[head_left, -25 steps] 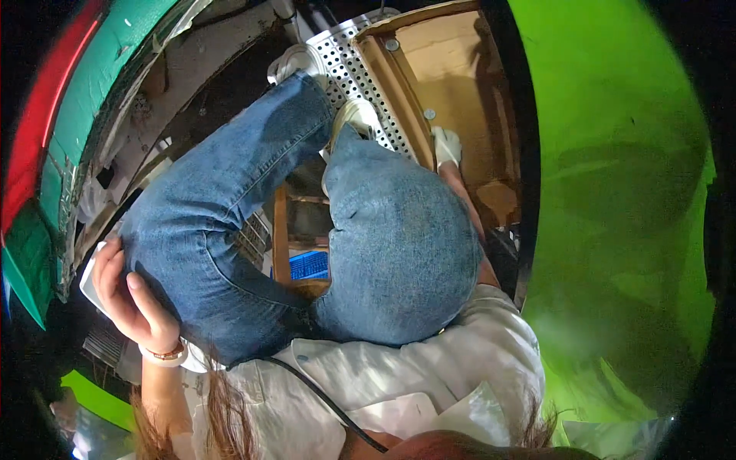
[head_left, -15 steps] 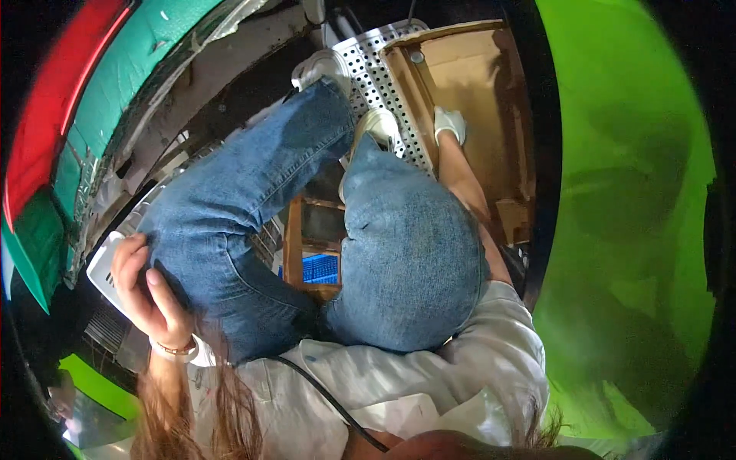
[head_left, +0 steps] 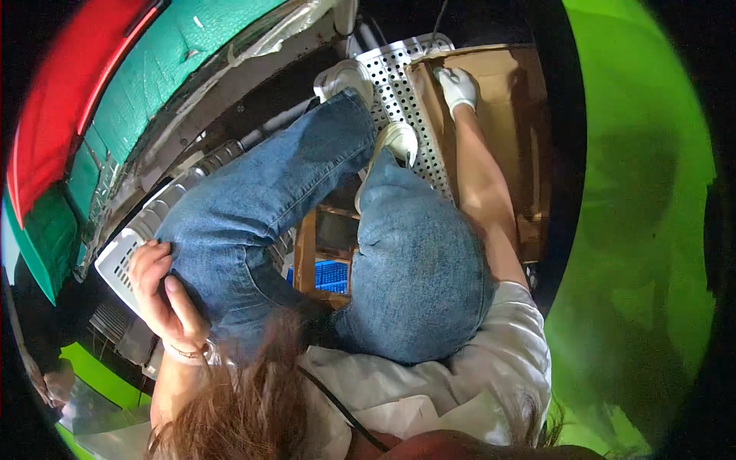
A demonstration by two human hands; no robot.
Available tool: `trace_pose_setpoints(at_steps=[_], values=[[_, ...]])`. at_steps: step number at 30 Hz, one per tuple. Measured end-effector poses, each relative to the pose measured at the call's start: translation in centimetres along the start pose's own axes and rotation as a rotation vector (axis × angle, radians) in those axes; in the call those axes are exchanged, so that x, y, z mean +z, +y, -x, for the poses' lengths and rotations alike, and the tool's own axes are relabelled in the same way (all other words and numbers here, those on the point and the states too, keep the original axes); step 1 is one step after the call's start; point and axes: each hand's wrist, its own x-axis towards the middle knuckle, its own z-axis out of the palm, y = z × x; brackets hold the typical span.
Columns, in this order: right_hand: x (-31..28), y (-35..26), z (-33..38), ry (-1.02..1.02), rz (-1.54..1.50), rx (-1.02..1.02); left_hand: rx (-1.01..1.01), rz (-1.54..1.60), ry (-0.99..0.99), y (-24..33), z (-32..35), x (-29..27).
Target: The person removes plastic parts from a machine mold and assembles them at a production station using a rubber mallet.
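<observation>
My right hand [head_left: 460,88], in a white glove, reaches into the far left corner of a shallow brown cardboard box [head_left: 506,100]. Its fingers are curled together by the box's left wall, and whatever they grip is hidden. My bare left hand [head_left: 165,295] rests beside my left knee, against the blue jeans [head_left: 207,238]. Its fingers are loosely bent, thumb apart, with nothing seen in them. Just beyond it sits a white slotted plastic container [head_left: 123,261].
My shoes stand on a white perforated panel [head_left: 406,96] left of the box. Between my legs shows a wooden frame [head_left: 305,249] with a blue grid [head_left: 331,276] below. A green surface [head_left: 636,230] lies right; teal padded material [head_left: 169,77] and a red piece [head_left: 65,100] lie left.
My right hand has moved farther into the box, to its far left corner, where a small round shiny thing showed before. The view has shifted a little; my left hand stays by the knee.
</observation>
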Motion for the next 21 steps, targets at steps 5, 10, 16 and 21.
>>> trace_pose_setpoints(at_steps=[5, 10, 16, 21], values=[[1.7, -0.3, -3.5, -0.170, 0.290, 0.230, -0.016, -0.017, -0.009, -0.1, 0.0, 0.0], [0.7, -0.6, -3.5, -0.076, 0.565, 0.138, -0.006, -0.003, -0.011, -0.5, -0.2, 0.3], [-4.4, -7.8, 6.9, 0.038, -0.668, 0.019, -0.010, 0.038, -0.012, 0.3, -0.6, -0.1], [-12.4, -20.3, 24.6, -0.141, -0.348, -0.378, 0.025, 0.151, 0.104, 0.5, 0.2, -0.6]])
